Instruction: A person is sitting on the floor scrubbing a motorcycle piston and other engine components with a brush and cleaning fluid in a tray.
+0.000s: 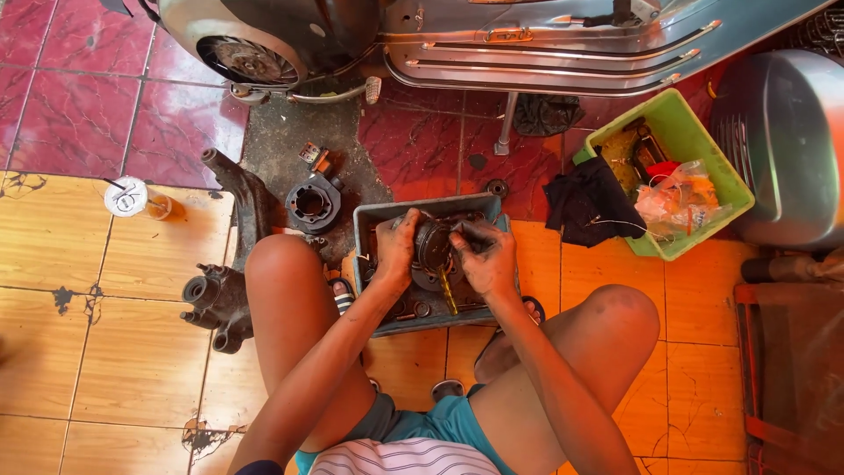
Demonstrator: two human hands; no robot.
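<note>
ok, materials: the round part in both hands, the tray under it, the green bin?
Round part: looks like cast metal, dark, greasy and dull. Left hand and right hand grip its sides.
Tray: probably plastic, grey-blue, scuffed, with thick rounded walls.
Green bin: plastic, with uniform bright colour and a moulded rim.

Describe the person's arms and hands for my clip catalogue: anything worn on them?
Both arms are bare from shoulder to wrist: no sleeves, gloves or watch show. The left hand and right hand look smeared with dark grease. Rings are too small to tell.
</note>
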